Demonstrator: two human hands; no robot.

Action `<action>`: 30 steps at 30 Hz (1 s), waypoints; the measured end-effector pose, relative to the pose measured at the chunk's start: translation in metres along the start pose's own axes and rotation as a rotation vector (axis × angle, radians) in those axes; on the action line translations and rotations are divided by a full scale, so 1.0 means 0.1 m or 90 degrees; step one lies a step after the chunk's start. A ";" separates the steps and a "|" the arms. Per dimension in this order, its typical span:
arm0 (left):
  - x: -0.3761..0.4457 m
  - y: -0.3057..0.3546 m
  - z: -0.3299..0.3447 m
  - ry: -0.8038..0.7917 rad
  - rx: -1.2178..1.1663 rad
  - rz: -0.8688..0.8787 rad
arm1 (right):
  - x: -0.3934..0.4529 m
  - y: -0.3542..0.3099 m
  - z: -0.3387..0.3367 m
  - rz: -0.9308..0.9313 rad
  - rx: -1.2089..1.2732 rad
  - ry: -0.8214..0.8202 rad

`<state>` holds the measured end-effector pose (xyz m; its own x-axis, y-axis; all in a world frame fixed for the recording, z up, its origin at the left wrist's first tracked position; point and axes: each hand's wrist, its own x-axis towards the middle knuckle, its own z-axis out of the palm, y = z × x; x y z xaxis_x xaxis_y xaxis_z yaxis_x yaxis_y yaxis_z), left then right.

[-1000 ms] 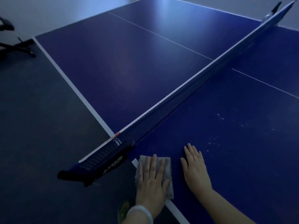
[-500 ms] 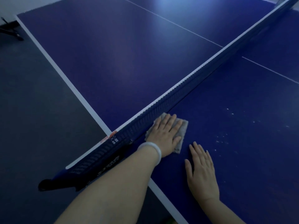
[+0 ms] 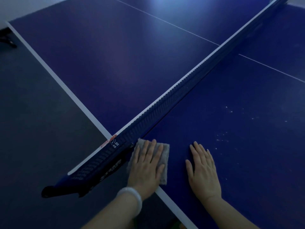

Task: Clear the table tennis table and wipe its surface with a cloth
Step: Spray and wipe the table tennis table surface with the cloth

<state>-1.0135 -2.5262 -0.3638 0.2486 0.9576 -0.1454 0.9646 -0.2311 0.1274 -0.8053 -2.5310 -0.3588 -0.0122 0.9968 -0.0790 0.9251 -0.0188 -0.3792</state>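
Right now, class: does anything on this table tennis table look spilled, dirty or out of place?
Yes. Small white specks lie scattered on the blue table, right of the flat right hand. The left hand presses the cloth beside the net.

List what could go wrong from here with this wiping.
1. The cloth under the left hand lies right beside the net and its clamp; a stroke that way could snag or push the net.
2. The white specks lie beyond the right hand, away from the cloth, so they may be missed.
3. The cloth is at the table edge; it might slip off.
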 end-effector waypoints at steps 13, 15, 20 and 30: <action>0.63 0.12 -0.07 -0.012 0.059 0.088 | -0.01 0.01 -0.01 -0.006 0.032 0.011; 0.25 0.17 -0.02 -0.013 0.036 0.057 | -0.02 0.01 -0.03 -0.010 0.046 0.004; -0.32 0.65 0.03 -0.060 -0.024 0.049 | 0.04 0.00 -0.18 0.014 0.179 -0.049; -0.04 0.25 -0.16 0.072 -0.299 -0.132 | -0.47 -0.47 0.09 -0.192 -0.038 -0.075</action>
<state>-0.9915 -2.5334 -0.3439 0.0201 0.9937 -0.1102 0.8426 0.0425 0.5368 -0.8519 -2.5774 -0.3457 -0.3293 0.9410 -0.0783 0.8936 0.2837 -0.3479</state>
